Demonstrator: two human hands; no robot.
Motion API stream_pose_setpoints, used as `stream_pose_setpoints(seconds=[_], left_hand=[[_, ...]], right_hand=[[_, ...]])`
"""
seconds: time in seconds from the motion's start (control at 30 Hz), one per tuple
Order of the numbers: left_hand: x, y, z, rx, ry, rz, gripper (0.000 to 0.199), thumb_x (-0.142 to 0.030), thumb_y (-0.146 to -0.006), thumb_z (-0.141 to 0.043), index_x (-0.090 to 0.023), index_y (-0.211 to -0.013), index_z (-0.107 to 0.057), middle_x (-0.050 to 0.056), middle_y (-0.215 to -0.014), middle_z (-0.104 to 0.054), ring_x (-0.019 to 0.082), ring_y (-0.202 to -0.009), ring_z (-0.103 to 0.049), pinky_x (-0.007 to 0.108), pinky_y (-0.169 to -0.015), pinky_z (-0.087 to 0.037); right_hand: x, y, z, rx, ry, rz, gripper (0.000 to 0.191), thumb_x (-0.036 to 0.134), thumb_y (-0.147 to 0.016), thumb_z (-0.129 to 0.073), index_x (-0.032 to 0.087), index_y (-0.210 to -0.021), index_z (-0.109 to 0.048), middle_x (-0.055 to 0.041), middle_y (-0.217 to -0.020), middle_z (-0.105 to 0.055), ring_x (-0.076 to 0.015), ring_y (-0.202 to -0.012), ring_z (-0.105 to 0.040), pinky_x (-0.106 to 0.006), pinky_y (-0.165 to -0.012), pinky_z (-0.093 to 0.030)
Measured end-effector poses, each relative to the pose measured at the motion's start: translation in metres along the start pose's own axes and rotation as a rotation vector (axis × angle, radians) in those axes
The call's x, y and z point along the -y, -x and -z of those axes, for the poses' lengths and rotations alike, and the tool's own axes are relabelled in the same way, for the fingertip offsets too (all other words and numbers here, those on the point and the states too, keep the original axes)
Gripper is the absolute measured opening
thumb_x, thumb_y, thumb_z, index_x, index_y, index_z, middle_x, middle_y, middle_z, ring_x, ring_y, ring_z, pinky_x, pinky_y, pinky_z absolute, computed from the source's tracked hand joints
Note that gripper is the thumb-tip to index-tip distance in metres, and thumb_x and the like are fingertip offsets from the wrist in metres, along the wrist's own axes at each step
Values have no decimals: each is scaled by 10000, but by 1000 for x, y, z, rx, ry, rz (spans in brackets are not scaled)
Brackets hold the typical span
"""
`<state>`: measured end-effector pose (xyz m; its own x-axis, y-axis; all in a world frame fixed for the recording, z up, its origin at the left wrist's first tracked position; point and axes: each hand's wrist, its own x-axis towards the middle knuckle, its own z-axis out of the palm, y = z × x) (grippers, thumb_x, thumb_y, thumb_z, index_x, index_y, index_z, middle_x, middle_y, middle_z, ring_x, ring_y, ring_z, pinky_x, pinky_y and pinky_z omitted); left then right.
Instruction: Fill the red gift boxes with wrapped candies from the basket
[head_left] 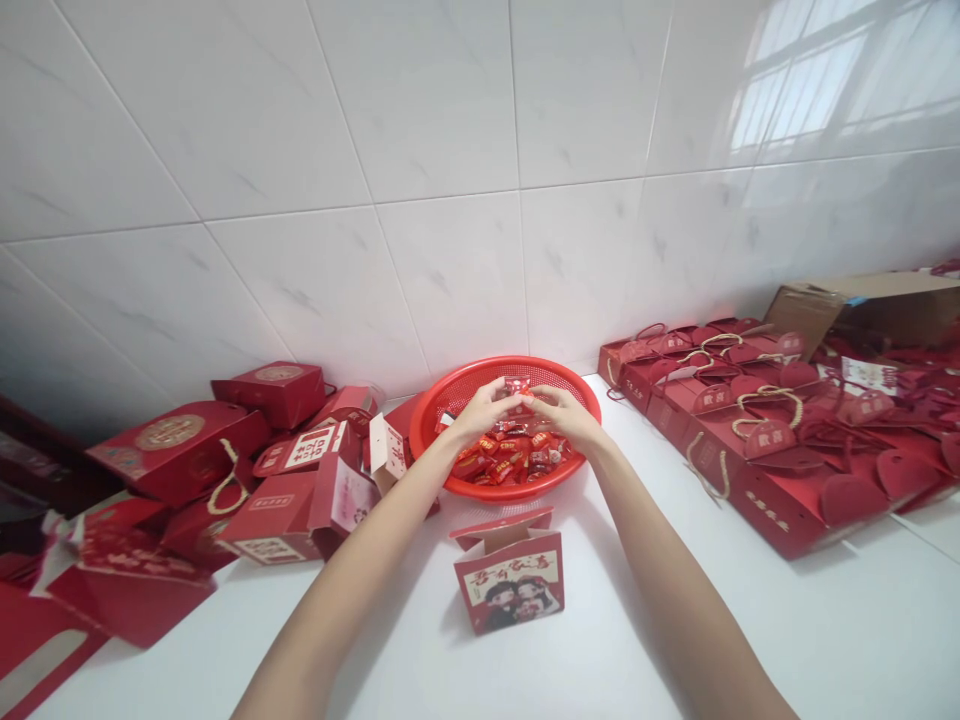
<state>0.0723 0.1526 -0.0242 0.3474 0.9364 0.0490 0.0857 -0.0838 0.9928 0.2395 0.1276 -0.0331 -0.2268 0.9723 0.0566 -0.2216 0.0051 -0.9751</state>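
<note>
Both hands are raised over a red perforated plastic basket [581, 390] that holds many red wrapped candies [510, 462]. Between the fingertips of my left hand [484, 410] and my right hand [564, 414] is a small red and white wrapped candy [517, 384]. The fingers of both hands are closed on it, one from each side. In front of the basket, between my forearms, stands a small red gift box [510, 585] with its top open and a cartoon couple printed on the front.
A heap of red gift boxes [180, 440], some with rope handles, lies at the left. Rows of red boxes [757, 430] with rope handles stand at the right, beside a brown cardboard box [806, 315]. A tiled wall [450, 270] rises behind the white table [600, 640].
</note>
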Motion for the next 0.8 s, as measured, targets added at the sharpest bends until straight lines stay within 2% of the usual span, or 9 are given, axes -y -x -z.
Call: stream_pose_setpoints(seconds=[0.17, 0.27, 0.37, 0.47, 0.57, 0.7, 0.8], left_hand=[[-9, -8, -3, 95, -99, 29, 354, -330, -928, -563, -177, -1240, -629, 93, -1212, -679, 202, -1020, -649, 268, -781, -539], [-19, -20, 5, 122, -351, -36, 424, -362, -951, -499, -197, -1333, -584, 91, -1278, -654, 194, -981, -663, 276, -785, -543], [-21, -36, 16, 63, -652, -26, 451, -333, -981, -365, -189, -1366, -550, 80, -1217, -685, 170, -941, -680, 269, -815, -539], [-11, -49, 28, 79, -813, 66, 350, -243, -895, -463, -167, -1169, -668, 72, -1065, -736, 192, -933, -690, 265, -819, -527], [6, -54, 36, 119, -924, 159, 216, -150, -685, -654, -194, -885, -723, 60, -954, -756, 247, -967, -687, 291, -851, -508], [21, -53, 45, 117, -993, 249, 412, -125, -477, -781, -228, -871, -713, 55, -968, -755, 302, -1011, -673, 329, -843, -503], [23, -53, 49, 107, -958, 246, 294, -159, -469, -799, -201, -745, -706, 47, -838, -742, 302, -940, -680, 320, -798, -496]], right_hand=[[-2, -3, 1, 30, -123, -25, 336, 287, -643, -829, 217, -954, -725, -43, -900, -748, -207, -695, -716, -339, -622, -610], [-3, -6, 4, -71, -156, -10, 358, 255, -633, -825, 213, -964, -694, -36, -880, -733, -204, -665, -713, -329, -583, -602], [-2, -9, 7, -208, -213, 36, 274, 265, -646, -807, 211, -858, -642, -12, -835, -699, -187, -634, -698, -316, -565, -589], [-2, -12, 8, -275, -266, 35, 250, 302, -661, -786, 216, -707, -556, 18, -688, -640, -173, -613, -674, -289, -551, -569], [-1, -13, 8, -295, -277, 13, 257, 326, -676, -767, 224, -679, -531, 24, -615, -623, -175, -602, -662, -280, -552, -554], [0, -11, 7, -272, -282, 15, 147, 274, -712, -719, 215, -730, -586, -6, -650, -682, -185, -651, -690, -289, -618, -562], [2, -10, 6, -277, -293, 8, 113, 203, -703, -701, 205, -731, -592, -18, -674, -708, -181, -659, -696, -287, -628, -558]])
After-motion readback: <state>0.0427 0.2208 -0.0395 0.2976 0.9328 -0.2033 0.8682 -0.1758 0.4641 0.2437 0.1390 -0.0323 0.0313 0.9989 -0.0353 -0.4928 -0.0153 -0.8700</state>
